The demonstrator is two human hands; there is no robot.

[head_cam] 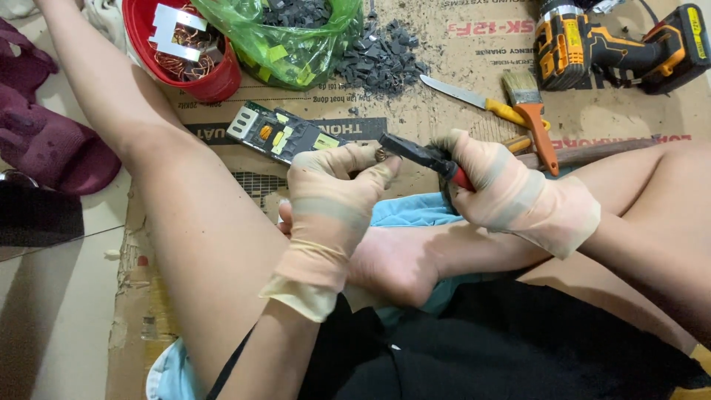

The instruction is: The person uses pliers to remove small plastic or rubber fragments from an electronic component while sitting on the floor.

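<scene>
Head: hands grip pliers; green bag behind.

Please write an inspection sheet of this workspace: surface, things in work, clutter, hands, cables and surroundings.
Surface: flattened brown cardboard sheet on a pale floor, dusted with dark crumbs.
Job's things: black pliers with red handle; small coppery part at their tip; green circuit board lying close by.
Clutter: red plastic tub of copper wire, green plastic bag of dark pieces, loose dark pile, yellow-handled knife, orange-handled paintbrush, yellow-black cordless drill.
Grippers: gloved left hand pinches the part; gloved right hand grips the pliers.
Cables: nothing seen.
Surroundings: maroon cloth at left; the person's bare legs and a blue cloth underneath.
</scene>
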